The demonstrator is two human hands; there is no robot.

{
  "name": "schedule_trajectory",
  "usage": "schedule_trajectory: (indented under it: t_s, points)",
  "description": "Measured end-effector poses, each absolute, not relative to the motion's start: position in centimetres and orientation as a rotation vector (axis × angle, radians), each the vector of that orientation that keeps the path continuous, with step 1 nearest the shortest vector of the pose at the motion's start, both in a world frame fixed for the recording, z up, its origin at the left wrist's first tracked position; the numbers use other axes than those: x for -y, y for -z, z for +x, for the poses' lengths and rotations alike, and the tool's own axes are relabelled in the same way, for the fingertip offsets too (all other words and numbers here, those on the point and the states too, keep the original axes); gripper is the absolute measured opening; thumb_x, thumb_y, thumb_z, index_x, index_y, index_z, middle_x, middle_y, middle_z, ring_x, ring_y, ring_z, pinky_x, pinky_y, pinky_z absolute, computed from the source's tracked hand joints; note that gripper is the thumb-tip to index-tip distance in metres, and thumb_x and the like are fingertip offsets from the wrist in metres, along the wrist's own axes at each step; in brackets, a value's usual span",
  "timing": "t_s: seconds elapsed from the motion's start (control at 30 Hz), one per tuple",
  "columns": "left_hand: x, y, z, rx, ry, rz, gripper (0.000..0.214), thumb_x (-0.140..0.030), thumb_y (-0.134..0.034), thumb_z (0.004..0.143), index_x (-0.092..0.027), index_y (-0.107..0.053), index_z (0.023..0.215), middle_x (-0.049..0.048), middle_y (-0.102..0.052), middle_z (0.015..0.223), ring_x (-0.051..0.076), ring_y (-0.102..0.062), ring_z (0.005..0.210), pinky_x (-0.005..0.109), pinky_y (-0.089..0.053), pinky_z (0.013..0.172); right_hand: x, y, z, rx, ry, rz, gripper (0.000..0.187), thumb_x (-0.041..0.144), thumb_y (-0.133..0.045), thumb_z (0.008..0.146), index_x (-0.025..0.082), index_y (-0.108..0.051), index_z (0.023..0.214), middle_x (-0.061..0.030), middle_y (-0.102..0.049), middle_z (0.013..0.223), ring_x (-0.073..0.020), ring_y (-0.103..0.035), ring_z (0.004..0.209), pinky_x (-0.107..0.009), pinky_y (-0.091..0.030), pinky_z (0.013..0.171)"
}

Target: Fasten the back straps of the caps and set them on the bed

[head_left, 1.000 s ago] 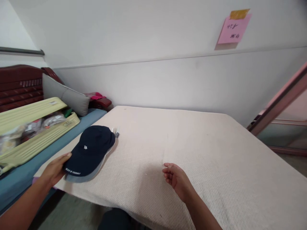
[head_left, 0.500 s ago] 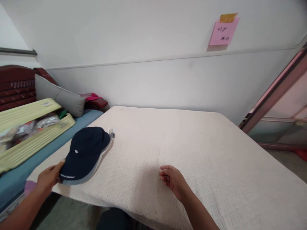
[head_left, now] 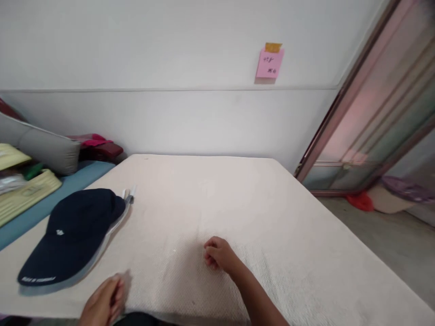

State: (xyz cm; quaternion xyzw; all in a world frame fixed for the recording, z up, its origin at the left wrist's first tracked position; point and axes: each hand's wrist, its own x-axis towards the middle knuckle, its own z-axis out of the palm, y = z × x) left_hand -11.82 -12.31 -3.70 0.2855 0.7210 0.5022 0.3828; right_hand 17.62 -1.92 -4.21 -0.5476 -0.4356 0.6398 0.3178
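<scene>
A navy baseball cap with a light grey underside and white lettering along its brim lies on the left of the cloth-covered table. The strap end of the cap points toward the table's middle. My left hand is at the front edge, just right of the brim and apart from it, its fingers curled in with nothing visible in them. Over the front middle of the table is my right hand, loosely closed, nothing showing between its fingers.
To the left, a grey cushion and an open pale-yellow container rest on a blue seat. A white wall with a pink note stands behind the table. A framed sliding door is at the right.
My left hand has let go of the cap's brim, moved right and curled closed. The right hand's fingers have curled in further. The view has turned right.
</scene>
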Motion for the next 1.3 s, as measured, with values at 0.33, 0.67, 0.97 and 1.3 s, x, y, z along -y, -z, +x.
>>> schedule_trajectory:
  t_s: [0.33,0.67,0.97,1.3]
  points:
    - [1.3,-4.3,5.6,-0.955,-1.204,0.753,0.054,-0.066,-0.039,0.081,-0.016,-0.055,0.068,-0.0046,-0.043,0.048,0.005,-0.026,0.037,0.019,-0.020,0.038,0.8,-1.2,20.6,0.952,-1.446,-1.121,0.058,0.066,-0.030,0.085,0.015,-0.054,0.070,-0.0001,-0.052,0.055,-0.0092,-0.047,0.042,-0.022,-0.033,0.042]
    - [2.0,-7.6,3.7,-0.988,-1.188,0.853,0.079,-0.084,-0.010,0.069,-0.018,-0.050,0.056,-0.0050,-0.034,0.039,0.005,-0.014,0.034,0.022,-0.008,0.039,4.3,-7.9,24.1,0.968,-1.109,-0.940,0.076,0.079,-0.015,0.079,0.016,-0.055,0.062,0.0004,-0.043,0.048,-0.0089,-0.036,0.042,-0.023,-0.026,0.043]
    - [2.4,-6.6,2.6,-1.185,-1.105,1.082,0.079,-0.085,-0.009,0.069,-0.019,-0.049,0.053,-0.0050,-0.029,0.039,0.007,-0.016,0.037,0.023,-0.009,0.041,4.7,-7.6,23.8,0.983,-1.112,-0.991,0.077,0.080,-0.012,0.078,0.017,-0.054,0.060,0.0000,-0.043,0.049,-0.0095,-0.034,0.043,-0.024,-0.024,0.045]
    - [2.2,-5.6,1.4,-1.182,-1.102,1.069,0.076,-0.082,-0.010,0.073,-0.020,-0.049,0.052,-0.0054,-0.028,0.038,0.008,-0.016,0.036,0.023,-0.010,0.040,4.0,-6.1,21.9,0.994,-1.163,-1.028,0.076,0.079,-0.013,0.078,0.017,-0.053,0.060,0.0019,-0.039,0.045,-0.0097,-0.032,0.042,-0.025,-0.023,0.045]
